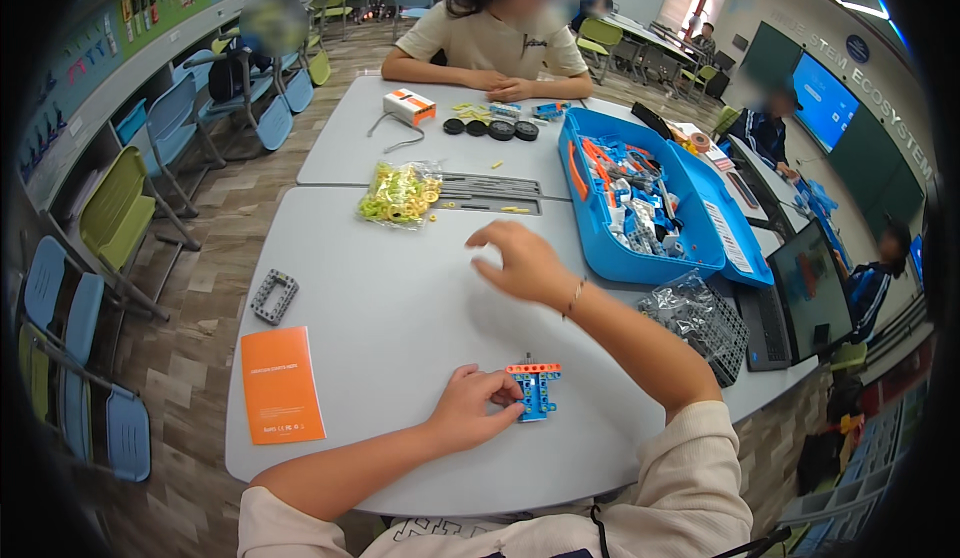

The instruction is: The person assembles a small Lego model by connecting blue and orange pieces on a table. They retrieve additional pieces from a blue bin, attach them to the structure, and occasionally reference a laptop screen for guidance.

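So, the left hand [474, 410] held the blue-and-orange brick assembly [538, 400] near six o'clock on the worktop [380, 303], while the right hand [528, 268], fingers parted and empty, hovered at its twelve, a bag of yellow pieces [395, 198] towards ten.

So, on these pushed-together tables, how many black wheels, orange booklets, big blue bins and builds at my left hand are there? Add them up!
Black wheels: 4
Orange booklet: 1
Big blue bin: 1
Blue-and-orange build at your left hand: 1
Total: 7
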Tool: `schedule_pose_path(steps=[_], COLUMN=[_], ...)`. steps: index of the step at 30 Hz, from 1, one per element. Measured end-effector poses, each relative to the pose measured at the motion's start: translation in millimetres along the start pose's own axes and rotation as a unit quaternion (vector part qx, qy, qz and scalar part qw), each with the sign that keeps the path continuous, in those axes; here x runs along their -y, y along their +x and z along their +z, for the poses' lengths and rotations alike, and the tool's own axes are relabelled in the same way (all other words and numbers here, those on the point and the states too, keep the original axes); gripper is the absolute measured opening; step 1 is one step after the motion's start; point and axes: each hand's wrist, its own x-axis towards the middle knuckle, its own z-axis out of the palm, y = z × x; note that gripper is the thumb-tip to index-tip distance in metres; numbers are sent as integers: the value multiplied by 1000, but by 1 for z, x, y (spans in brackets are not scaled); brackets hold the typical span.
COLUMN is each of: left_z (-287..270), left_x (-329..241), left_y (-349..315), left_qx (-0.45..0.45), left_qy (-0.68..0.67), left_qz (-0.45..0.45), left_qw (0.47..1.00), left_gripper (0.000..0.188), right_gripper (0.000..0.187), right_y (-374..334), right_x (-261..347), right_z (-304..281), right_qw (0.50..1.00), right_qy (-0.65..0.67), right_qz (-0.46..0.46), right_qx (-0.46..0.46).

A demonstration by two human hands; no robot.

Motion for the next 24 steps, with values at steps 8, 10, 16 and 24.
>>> schedule_pose_path(steps=[8, 10, 16, 24], left_z=[-1, -1, -3, -4], left_x=[-2, -2, -4, -7], left_y=[0, 0, 0, 0], left_qx=[11, 9, 24, 36], left_qy=[26, 31, 54, 64], left_qz=[1, 9, 16, -1], left_qw=[1000, 999, 998, 997], left_gripper=[13, 12, 14, 20], right_gripper=[18, 17, 17, 16], right_y=[57, 52, 29, 28], right_x=[-95, -116, -143, -148], right_z=[14, 8, 30, 42], right_qw=[973, 955, 956, 960], right_qy=[-16, -8, -36, -28], right_qz=[173, 221, 228, 216], right_qx=[-154, -198, -182, -176])
